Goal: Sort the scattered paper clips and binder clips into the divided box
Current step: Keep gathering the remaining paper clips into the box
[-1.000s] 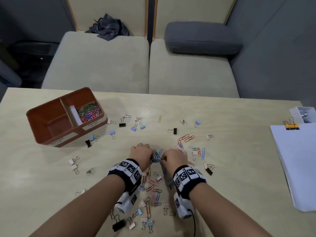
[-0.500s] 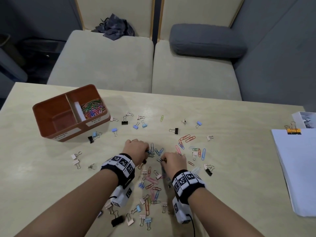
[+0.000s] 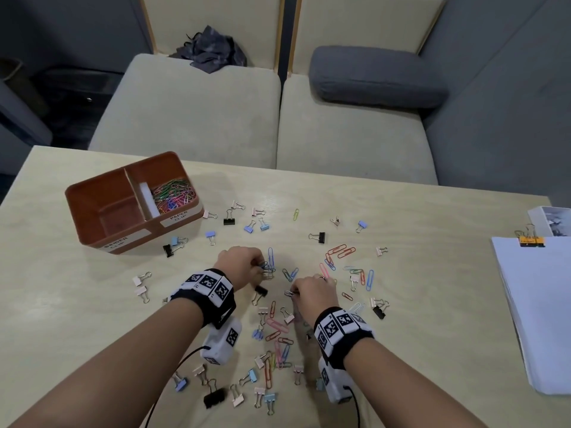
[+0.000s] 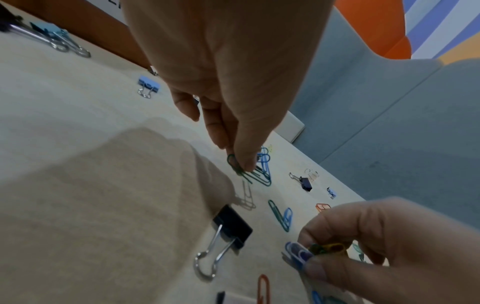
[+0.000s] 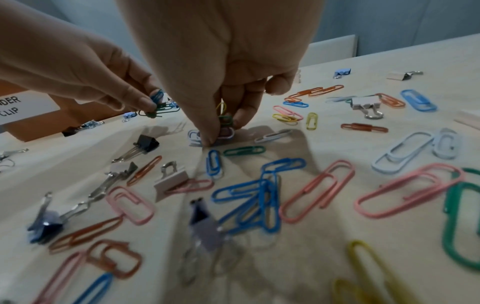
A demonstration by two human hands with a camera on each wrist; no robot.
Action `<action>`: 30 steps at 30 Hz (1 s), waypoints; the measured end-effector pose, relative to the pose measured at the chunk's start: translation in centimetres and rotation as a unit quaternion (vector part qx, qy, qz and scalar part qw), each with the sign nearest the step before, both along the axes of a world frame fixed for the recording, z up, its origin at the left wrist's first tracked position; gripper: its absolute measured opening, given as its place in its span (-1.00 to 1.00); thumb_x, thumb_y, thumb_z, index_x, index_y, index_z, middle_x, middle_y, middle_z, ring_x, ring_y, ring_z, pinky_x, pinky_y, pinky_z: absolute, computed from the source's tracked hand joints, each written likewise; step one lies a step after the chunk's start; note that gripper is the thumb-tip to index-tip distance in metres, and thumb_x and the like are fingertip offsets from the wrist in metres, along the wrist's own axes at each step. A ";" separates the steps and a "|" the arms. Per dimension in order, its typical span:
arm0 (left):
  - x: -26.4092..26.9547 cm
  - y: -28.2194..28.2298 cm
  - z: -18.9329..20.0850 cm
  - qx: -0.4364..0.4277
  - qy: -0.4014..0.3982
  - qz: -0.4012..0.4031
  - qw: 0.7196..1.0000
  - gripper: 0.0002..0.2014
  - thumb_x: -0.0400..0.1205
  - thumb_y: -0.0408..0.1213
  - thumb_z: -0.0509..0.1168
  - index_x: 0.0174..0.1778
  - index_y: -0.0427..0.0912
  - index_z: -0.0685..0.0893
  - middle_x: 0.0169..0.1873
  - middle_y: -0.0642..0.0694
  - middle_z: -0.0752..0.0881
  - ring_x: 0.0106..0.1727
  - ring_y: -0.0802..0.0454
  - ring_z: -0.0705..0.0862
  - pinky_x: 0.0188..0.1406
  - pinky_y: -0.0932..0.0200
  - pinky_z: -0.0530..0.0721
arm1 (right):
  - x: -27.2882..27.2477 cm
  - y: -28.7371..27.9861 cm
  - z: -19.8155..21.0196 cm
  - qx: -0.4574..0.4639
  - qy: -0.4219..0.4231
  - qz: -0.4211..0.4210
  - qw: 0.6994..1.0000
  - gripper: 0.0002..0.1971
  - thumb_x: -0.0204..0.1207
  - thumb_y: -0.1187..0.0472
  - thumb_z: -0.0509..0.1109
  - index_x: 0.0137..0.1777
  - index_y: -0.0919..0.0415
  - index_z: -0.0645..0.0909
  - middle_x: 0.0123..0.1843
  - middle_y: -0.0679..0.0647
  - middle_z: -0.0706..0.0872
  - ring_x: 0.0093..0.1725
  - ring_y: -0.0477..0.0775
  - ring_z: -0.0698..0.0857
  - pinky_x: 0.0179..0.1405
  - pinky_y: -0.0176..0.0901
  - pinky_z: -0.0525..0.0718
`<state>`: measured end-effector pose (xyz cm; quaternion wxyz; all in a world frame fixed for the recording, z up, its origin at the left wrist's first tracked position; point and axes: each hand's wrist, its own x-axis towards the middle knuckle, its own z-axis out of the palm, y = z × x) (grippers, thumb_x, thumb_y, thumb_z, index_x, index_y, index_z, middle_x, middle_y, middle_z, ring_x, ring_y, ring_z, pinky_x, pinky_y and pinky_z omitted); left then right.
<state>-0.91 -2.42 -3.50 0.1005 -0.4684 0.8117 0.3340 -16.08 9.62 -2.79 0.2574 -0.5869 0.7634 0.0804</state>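
Note:
Coloured paper clips (image 3: 341,251) and binder clips (image 3: 229,220) lie scattered over the pale table. The brown divided box (image 3: 92,199) stands at the far left; its right compartment holds a heap of paper clips (image 3: 173,194), and its left compartment looks bare. My left hand (image 3: 244,265) pinches a small bunch of green and blue paper clips (image 4: 257,170) just above the table. My right hand (image 3: 312,293) pinches several small paper clips (image 5: 223,123) against the tabletop, with a few more tucked in its fingers.
A black binder clip (image 4: 231,226) lies between the two hands. A white paper stack (image 3: 537,304) with an orange binder clip (image 3: 531,240) sits at the right edge, a small white box (image 3: 550,219) behind it. Beige seats lie beyond the table's far edge.
The two hands, which were touching over one bunch of clips, have drawn apart. The left has stayed near the blue clips; the right has come nearer to me and lower.

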 end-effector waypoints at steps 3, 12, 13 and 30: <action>0.3 -0.2 0.2 0.006 0.018 0.012 1.000 -0.89 0.57 -0.18 0.32 -0.02 -0.02 0.69 -0.04 0.05 0.75 0.06 -0.02 0.65 0.17 0.01 0.57 | -1.0 -1.0 0.4 -0.020 0.004 0.030 0.999 -0.79 0.63 0.15 0.23 0.15 0.00 0.66 0.16 0.01 0.71 0.27 0.13 0.53 0.30 0.05 0.33; 1.4 -0.9 0.3 0.009 0.038 0.042 0.998 -0.91 0.56 -0.22 0.35 -0.05 -0.04 0.71 -0.09 0.05 0.76 0.01 0.00 0.66 0.14 0.03 0.59 | -2.5 -3.9 -0.4 -0.012 -0.040 0.197 0.980 -0.80 0.56 0.12 0.34 0.08 0.11 0.74 0.35 0.04 0.53 0.34 0.19 0.44 0.25 -0.02 0.42; 1.5 -1.0 0.2 0.012 0.038 0.046 0.998 -0.91 0.55 -0.22 0.35 -0.06 -0.04 0.71 -0.09 0.05 0.76 0.01 0.00 0.66 0.13 0.03 0.60 | -2.5 -4.0 -0.5 -0.011 -0.059 0.179 0.982 -0.81 0.56 0.16 0.35 0.06 0.15 0.74 0.31 0.06 0.56 0.31 0.20 0.46 0.22 -0.03 0.46; -4.3 -0.3 -1.4 -0.043 -0.025 0.082 0.995 -0.82 0.60 -0.13 0.29 0.09 0.02 0.67 0.02 -0.01 0.74 0.13 -0.07 0.61 0.18 -0.06 0.60 | -2.6 -3.6 -1.1 0.009 -0.095 0.021 0.995 -0.78 0.62 0.22 0.27 0.20 0.18 0.66 0.17 0.18 0.71 0.23 0.21 0.61 0.23 -0.05 0.54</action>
